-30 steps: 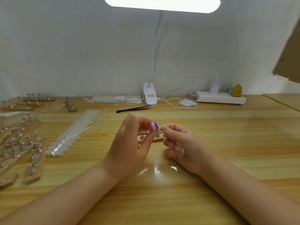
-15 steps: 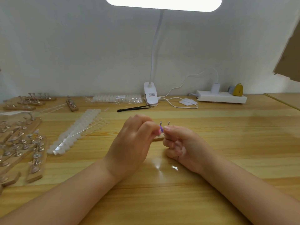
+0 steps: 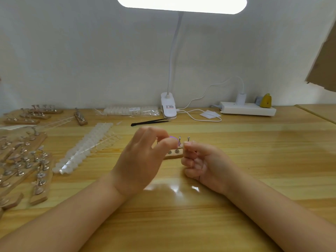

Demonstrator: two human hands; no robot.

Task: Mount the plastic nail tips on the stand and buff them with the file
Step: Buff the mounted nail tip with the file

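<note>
Here, at frame center, the left hand pinches a small purple file between thumb and fingers. The right hand is curled, fingertips pinching something too small to identify. Behind them sits the wooden stand; strips of nail tips lie at center left.

Purple file; black tweezers; white lamp; yellow-grained wooden table.
</note>
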